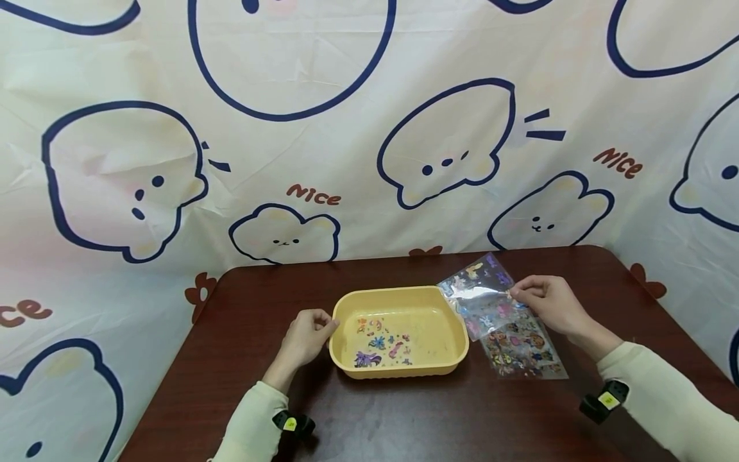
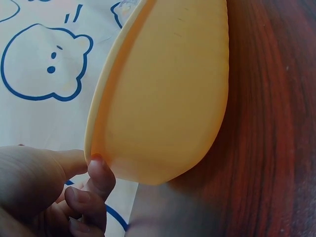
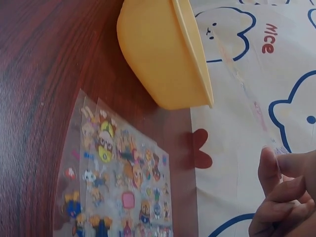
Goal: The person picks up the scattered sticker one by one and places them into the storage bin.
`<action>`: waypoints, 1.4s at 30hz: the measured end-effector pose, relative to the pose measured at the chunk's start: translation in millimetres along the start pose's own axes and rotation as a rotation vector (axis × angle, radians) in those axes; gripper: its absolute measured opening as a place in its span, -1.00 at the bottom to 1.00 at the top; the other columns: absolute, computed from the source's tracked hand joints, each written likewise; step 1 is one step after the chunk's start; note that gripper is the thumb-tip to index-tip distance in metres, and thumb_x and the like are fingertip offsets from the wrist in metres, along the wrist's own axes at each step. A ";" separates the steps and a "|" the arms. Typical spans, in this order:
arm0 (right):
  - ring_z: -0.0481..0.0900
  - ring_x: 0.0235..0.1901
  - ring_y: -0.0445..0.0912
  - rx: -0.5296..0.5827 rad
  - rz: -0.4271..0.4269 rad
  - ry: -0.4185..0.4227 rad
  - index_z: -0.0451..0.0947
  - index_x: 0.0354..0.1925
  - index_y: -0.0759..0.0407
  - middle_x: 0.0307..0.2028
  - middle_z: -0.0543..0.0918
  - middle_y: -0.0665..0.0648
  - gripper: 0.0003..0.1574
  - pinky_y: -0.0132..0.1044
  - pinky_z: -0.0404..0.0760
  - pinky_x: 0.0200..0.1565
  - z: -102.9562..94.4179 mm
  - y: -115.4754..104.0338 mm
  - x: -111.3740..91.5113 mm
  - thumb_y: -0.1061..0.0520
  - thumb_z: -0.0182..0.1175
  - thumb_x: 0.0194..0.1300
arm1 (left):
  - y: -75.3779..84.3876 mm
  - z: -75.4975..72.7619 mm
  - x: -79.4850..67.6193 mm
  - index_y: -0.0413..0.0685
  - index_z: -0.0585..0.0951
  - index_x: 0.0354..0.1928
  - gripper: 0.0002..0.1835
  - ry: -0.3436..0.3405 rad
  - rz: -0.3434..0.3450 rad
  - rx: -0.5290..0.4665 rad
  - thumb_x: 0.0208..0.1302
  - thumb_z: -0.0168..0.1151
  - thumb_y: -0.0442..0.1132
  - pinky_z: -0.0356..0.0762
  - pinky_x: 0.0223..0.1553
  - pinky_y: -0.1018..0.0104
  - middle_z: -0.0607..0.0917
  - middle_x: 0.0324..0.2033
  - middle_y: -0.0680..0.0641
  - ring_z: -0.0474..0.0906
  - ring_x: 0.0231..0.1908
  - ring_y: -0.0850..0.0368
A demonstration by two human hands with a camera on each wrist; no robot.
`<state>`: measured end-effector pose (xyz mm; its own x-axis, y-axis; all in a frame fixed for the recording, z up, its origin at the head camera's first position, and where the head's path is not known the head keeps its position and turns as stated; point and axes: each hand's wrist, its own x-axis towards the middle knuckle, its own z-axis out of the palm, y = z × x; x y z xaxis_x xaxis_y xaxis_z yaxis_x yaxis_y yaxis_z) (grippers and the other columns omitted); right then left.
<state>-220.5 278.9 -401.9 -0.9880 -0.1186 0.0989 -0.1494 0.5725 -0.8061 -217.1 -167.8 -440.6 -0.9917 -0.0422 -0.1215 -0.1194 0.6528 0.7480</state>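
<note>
A yellow plastic tray [image 1: 444, 353] stands on the table, with several small colourful stickers [image 1: 378, 343] on its floor at the left side. My left hand [image 1: 304, 337] pinches the tray's left rim between thumb and forefinger; the left wrist view shows this grip on the rim [image 2: 91, 133] closely. Beyond the tray's right end, my right hand [image 1: 548, 301] pinches the edge of a clear sticker sheet [image 1: 482, 282], which is lifted and seen nearly edge-on in the right wrist view. Under it, more sticker sheets [image 3: 128, 182] lie overlapping on the table.
The dark reddish-brown table [image 1: 427, 417] has its far edge against a cream cloth [image 1: 358, 160] printed with blue-outlined cartoon figures. Both wrists wear black devices, one on the left [image 1: 293, 422] and one on the right [image 1: 603, 401].
</note>
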 end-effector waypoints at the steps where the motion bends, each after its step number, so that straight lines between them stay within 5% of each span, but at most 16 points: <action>1: 0.32 -0.68 -0.26 0.004 0.002 -0.002 0.60 -0.10 0.44 -0.62 0.60 0.00 -0.64 -0.30 0.40 -0.60 1.5 -0.5 -0.1 0.11 0.11 0.53 | -0.1 0.0 -0.2 -0.12 0.63 -0.32 -0.80 0.001 0.004 -0.001 0.42 0.24 -0.14 0.26 -0.62 0.35 0.57 -0.68 -0.01 0.34 -0.68 0.20; 7: 0.12 -0.70 -0.27 0.035 0.014 -0.029 0.61 -0.11 0.41 -0.67 0.45 -0.11 -0.65 -0.29 0.26 -0.63 12.1 -3.3 -3.2 0.08 0.16 0.50 | -1.2 1.0 -2.4 -0.14 0.62 -0.32 -0.80 0.001 0.024 -0.013 0.43 0.23 -0.16 0.25 -0.64 0.36 0.59 -0.68 -0.06 0.33 -0.71 0.21; 19: 0.17 -0.71 -0.30 0.091 -0.067 -0.055 0.62 -0.17 0.43 -0.31 0.78 0.29 -0.75 -0.32 0.23 -0.68 30.2 -8.5 -3.0 0.19 0.20 0.45 | 0.1 1.8 -1.4 -0.12 0.63 -0.30 -0.79 -0.001 0.003 -0.013 0.43 0.23 -0.13 0.27 -0.62 0.35 0.54 -0.70 0.01 0.35 -0.69 0.19; 27: 0.08 -0.76 -0.28 0.094 -0.012 -0.087 0.61 -0.14 0.39 -0.67 0.55 0.04 -0.71 -0.36 0.18 -0.69 40.2 -14.2 -2.7 0.12 0.22 0.44 | 0.2 0.6 -0.9 -0.12 0.64 -0.31 -0.78 0.003 0.001 -0.008 0.42 0.24 -0.12 0.29 -0.62 0.35 0.50 -0.70 0.02 0.36 -0.68 0.18; 33: 0.08 -0.79 -0.28 0.085 0.001 -0.097 0.62 -0.14 0.35 -0.47 0.74 0.24 -0.71 -0.37 0.20 -0.72 47.3 -19.2 0.5 0.10 0.22 0.44 | 0.3 -0.3 -0.1 -0.11 0.64 -0.30 -0.78 0.003 -0.007 -0.002 0.42 0.24 -0.11 0.29 -0.61 0.35 0.49 -0.69 0.03 0.36 -0.67 0.18; 42: 0.11 -0.82 -0.28 0.091 0.006 -0.122 0.60 -0.12 0.35 -0.41 0.77 0.21 -0.72 -0.36 0.23 -0.73 56.2 -22.6 3.8 0.11 0.21 0.45 | 0.8 -0.1 0.0 -0.11 0.63 -0.29 -0.79 -0.001 -0.014 0.002 0.43 0.24 -0.11 0.28 -0.61 0.35 0.52 -0.67 -0.01 0.36 -0.66 0.18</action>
<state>-218.7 219.9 -416.2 -0.9759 -0.2165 0.0263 -0.1335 0.4979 -0.8569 -217.1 -167.3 -439.8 -0.9898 -0.0509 -0.1330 -0.1337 0.6535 0.7450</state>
